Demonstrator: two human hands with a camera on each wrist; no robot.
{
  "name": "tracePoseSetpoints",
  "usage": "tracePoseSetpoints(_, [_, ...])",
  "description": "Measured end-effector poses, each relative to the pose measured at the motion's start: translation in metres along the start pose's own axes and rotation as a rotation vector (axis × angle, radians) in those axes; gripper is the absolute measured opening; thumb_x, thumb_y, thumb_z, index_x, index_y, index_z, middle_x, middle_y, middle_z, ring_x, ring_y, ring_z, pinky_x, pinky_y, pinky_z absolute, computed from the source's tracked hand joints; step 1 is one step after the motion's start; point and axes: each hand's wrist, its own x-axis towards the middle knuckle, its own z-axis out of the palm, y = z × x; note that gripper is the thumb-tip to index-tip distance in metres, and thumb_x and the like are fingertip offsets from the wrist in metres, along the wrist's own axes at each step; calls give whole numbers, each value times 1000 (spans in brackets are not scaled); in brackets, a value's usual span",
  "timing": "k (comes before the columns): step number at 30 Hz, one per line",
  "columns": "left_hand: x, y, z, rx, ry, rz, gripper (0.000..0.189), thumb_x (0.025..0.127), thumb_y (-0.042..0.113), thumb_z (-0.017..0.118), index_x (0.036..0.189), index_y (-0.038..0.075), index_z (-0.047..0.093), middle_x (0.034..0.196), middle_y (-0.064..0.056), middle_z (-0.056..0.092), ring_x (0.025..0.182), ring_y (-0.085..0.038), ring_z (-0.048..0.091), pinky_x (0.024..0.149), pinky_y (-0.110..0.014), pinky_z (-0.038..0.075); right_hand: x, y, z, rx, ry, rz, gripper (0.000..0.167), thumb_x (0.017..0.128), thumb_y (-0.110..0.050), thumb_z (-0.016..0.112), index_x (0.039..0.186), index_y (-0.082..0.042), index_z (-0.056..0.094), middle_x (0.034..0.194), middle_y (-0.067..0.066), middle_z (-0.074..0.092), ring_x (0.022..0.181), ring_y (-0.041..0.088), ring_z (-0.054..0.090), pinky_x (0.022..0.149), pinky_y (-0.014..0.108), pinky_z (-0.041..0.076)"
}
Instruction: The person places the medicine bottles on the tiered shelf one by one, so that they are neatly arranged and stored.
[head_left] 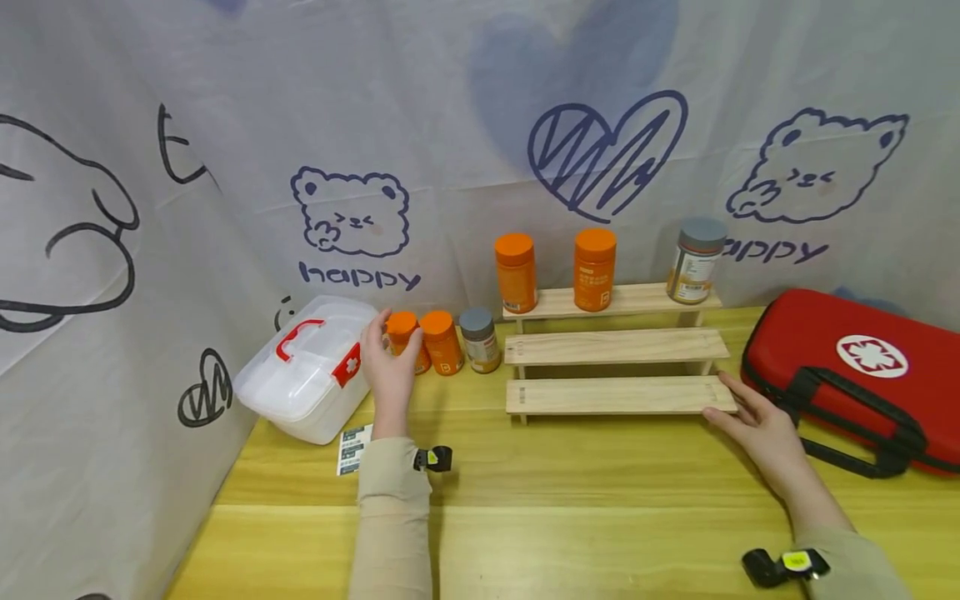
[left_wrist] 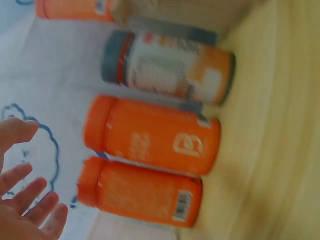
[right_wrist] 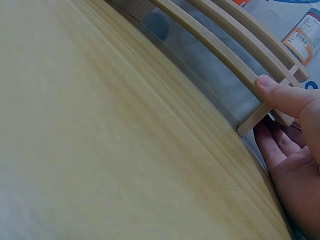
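My left hand [head_left: 390, 375] is at the leftmost orange bottle [head_left: 403, 327], fingers and thumb spread. In the left wrist view its fingers stand apart from the bottle caps. Right beside that bottle are a second orange bottle [head_left: 442, 346] and a grey-capped bottle [head_left: 482, 343], all upright on the table. My right hand [head_left: 776, 442] holds the right end of the lowest step of a three-tier wooden rack [head_left: 618, 396]. In the right wrist view the thumb lies on the step's edge, with fingers behind. The rack's top tier carries two orange bottles [head_left: 595, 271] and one grey-capped bottle [head_left: 695, 262].
A white first-aid box [head_left: 300, 375] with a red handle stands at the left, a printed sheet [head_left: 352, 450] by it. At the right lies a red first-aid bag [head_left: 847, 367] with black straps. A printed cloth [head_left: 465, 125] hangs behind the wooden table [head_left: 562, 500].
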Motion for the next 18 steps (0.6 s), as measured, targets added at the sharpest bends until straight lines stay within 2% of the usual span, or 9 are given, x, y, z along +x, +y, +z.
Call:
tracePoseSetpoints(3, [8, -9, -1, 27, -3, -17, 55, 86, 18, 71, 136, 8, 50, 135, -14, 46, 122, -31, 43, 106, -40, 36, -1, -1, -1, 2, 4, -3, 78, 91, -41, 63, 152, -15, 24, 150, 26, 26, 129, 48, 32, 74, 0, 35])
tracePoseSetpoints(7, [14, -18, 0, 61, -40, -42, 59, 87, 18, 70, 139, 7, 46, 137, -14, 45, 124, -31, 42, 107, -41, 35, 0, -1, 0, 2, 3, 1, 77, 90, -41, 64, 152, -17, 24, 151, 26, 24, 129, 48, 32, 74, 1, 35])
tracePoseSetpoints(12, [16, -27, 3, 130, -72, -49, 63, 89, 22, 69, 143, 7, 41, 140, -15, 42, 126, -32, 41, 107, -43, 34, 0, -2, 0, 3, 3, 8, 78, 90, -42, 64, 152, -16, 24, 151, 25, 24, 130, 47, 32, 74, 1, 35])
tracePoseSetpoints(18, [18, -33, 6, 131, -78, -93, 64, 90, 21, 67, 145, 6, 36, 144, -15, 38, 125, -32, 41, 107, -43, 34, 0, -1, 2, 9, 2, 9, 78, 90, -41, 64, 152, -16, 24, 151, 25, 25, 130, 45, 31, 75, 1, 36])
